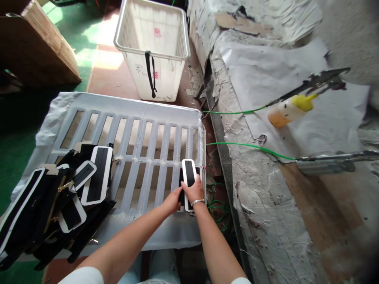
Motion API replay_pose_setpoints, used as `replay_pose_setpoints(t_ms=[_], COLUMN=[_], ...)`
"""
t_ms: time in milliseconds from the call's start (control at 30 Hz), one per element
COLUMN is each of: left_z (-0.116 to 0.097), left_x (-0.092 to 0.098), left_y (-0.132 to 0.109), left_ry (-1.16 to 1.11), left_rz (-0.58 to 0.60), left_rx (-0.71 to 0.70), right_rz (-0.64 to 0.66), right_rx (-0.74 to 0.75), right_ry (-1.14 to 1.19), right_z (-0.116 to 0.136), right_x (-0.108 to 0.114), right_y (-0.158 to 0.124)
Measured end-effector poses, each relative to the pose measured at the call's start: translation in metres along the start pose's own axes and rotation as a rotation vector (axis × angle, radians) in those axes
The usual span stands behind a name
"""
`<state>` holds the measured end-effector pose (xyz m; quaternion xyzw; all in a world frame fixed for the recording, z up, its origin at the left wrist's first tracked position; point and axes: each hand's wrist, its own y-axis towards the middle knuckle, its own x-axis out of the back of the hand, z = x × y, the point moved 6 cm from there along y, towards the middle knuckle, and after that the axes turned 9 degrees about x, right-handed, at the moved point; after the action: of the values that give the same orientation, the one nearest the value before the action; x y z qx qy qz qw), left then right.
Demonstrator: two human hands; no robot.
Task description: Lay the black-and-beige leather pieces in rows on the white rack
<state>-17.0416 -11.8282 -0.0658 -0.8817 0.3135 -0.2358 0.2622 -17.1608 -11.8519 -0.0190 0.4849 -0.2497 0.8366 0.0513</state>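
A black panel with a white rounded border [188,166] lies at the right end of the slatted white rack [142,160]. My right hand [194,191] is closed on its right side, thumb across the face. My left hand [173,201] has its fingers pinched at the left edge, against dark material partly hidden beneath the panel. More similar pieces seem to lie under it, mostly covered. At the rack's left end rests a heap of black fabric pieces [89,221] with white borders; some show gold-coloured zipper hardware.
Beyond the rack stands a white plastic bin [160,75] with a black strap over its rim. On the paper-covered bench [237,165] to the right are a yellow-capped bottle [287,110] and tools on green hoses [251,144]. A cardboard box [38,51] is at upper left.
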Motion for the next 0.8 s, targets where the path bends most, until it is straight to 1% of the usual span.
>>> replay_pose_setpoints(t_ms=[100,200,267,333,433,567,700,800], left_z=[0.011,0.02,0.023,0.025,0.028,0.035,0.038,0.038], left_x=[0.018,0.034,0.04,0.04,0.041,0.043,0.042,0.041], left_y=[0.013,0.017,0.02,0.027,0.041,0.056,0.06,0.059], left_ry=[-0.043,-0.114,-0.165,-0.186,-0.136,-0.011,0.078,0.127], left_rz=[0.005,-0.069,-0.102,-0.11,-0.144,-0.2,-0.221,-0.244], left_rx=[0.077,0.199,0.274,0.331,0.387,0.414,0.434,0.449], right_rz=[-0.021,0.023,0.07,0.096,0.118,0.201,0.291,0.31], right_rx=[0.007,0.012,0.019,0.019,0.027,0.086,0.123,0.15], right_ry=[-0.032,-0.065,-0.08,-0.08,-0.066,-0.119,-0.162,-0.137], right_z=[0.001,-0.006,-0.01,-0.012,-0.012,-0.021,-0.039,-0.046], right_x=[-0.023,-0.045,-0.057,-0.063,-0.063,-0.054,-0.047,-0.047], right_y=[-0.001,-0.012,-0.018,-0.021,-0.021,-0.026,-0.031,-0.028])
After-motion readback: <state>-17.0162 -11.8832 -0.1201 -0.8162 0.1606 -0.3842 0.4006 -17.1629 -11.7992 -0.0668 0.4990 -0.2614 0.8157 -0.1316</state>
